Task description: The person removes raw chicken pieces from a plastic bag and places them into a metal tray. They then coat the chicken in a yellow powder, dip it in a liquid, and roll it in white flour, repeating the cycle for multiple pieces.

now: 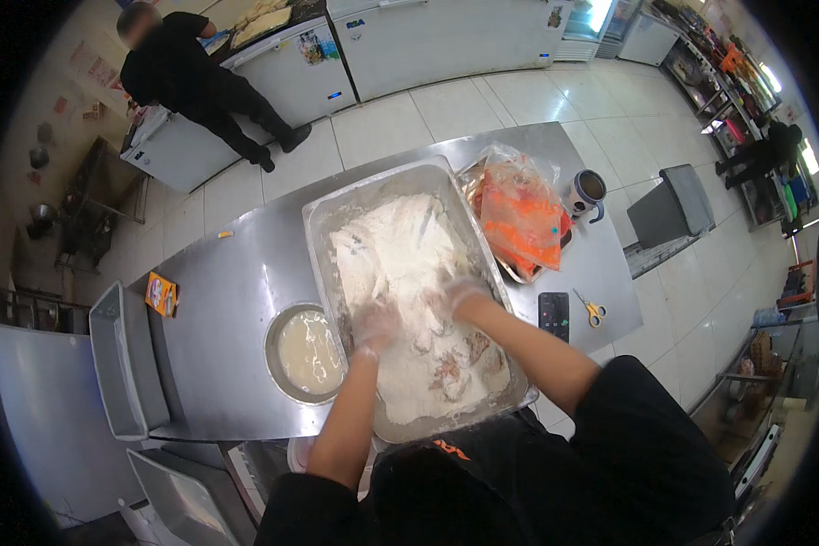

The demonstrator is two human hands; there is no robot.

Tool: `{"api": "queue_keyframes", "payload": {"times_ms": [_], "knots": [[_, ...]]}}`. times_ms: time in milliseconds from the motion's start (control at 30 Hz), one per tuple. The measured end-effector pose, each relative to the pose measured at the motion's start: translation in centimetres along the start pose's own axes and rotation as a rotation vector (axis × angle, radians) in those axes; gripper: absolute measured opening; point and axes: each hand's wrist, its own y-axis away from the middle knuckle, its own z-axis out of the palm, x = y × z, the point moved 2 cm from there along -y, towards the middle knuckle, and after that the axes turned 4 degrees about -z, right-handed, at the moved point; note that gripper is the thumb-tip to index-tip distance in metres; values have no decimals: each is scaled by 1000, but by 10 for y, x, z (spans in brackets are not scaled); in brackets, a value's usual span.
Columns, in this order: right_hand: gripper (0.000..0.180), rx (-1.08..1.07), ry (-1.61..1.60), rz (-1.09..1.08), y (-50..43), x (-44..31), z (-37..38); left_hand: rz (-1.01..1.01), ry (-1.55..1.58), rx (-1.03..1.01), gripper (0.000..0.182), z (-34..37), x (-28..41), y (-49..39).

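Observation:
A deep metal tray on the table before me holds a thick bed of white flour. Both of my hands are in the flour, in thin clear gloves dusted with it. My left hand presses down near the tray's left wall. Across from it, my right hand is close to the right wall, its fingers partly buried. Motion blur and flour hide whether either hand grips anything. Nearer my body, several flour-coated pieces of what looks like raw meat show through.
A round metal bowl of cloudy liquid touches the tray's left side. Right of the tray are a bag of orange-red food, a mug, a phone and scissors. A grey tub stands left. A person stands by chest freezers.

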Motion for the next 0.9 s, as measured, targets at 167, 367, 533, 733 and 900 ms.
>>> {"api": "queue_keyframes", "payload": {"times_ms": [167, 367, 533, 733, 900], "knots": [[65, -300, -46, -138, 103, -1, 29, 106, 496, -63, 27, 66, 17, 118], [46, -268, -1188, 293, 107, 5, 13, 336, -18, 161, 33, 78, 22, 126], [36, -45, -1586, 407, 120, 45, 77, 333, -58, -147, 31, 54, 25, 148], [32, -438, -2152, 572, 137, 2, 117, 449, 214, -183, 28, 51, 51, 161], [32, -40, -1780, 235, 124, 21, 69, 297, 133, -131, 28, 46, 19, 134]]}}
